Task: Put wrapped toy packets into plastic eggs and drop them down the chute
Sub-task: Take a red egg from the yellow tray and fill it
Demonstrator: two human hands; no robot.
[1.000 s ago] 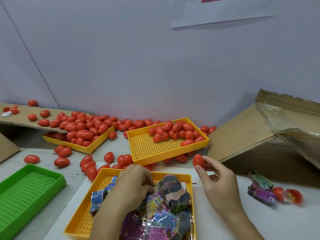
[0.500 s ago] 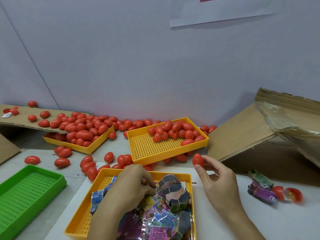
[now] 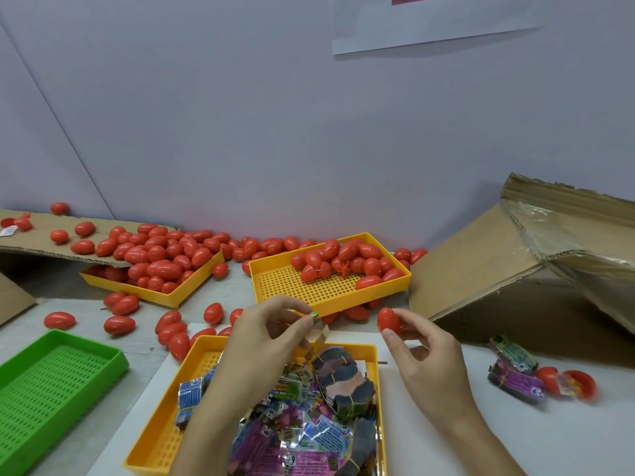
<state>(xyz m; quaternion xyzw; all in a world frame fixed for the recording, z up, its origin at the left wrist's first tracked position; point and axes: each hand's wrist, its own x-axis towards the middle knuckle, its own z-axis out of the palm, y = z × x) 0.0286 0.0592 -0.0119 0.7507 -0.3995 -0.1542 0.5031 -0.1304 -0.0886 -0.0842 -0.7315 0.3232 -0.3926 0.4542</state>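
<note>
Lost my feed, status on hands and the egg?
Left hand pinching a toy packet above the packet tray. Right hand holding a red egg, still closed. Nothing between them.

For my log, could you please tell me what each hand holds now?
Left hand: pinching a wrapped toy packet.
Right hand: holding a red plastic egg.

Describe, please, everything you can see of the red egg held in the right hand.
The red egg is small, glossy and looks like plastic. It appears closed, and is held above the table, between the two yellow trays. The right hand pinches it between thumb and fingertips; nothing else touches it.
</note>
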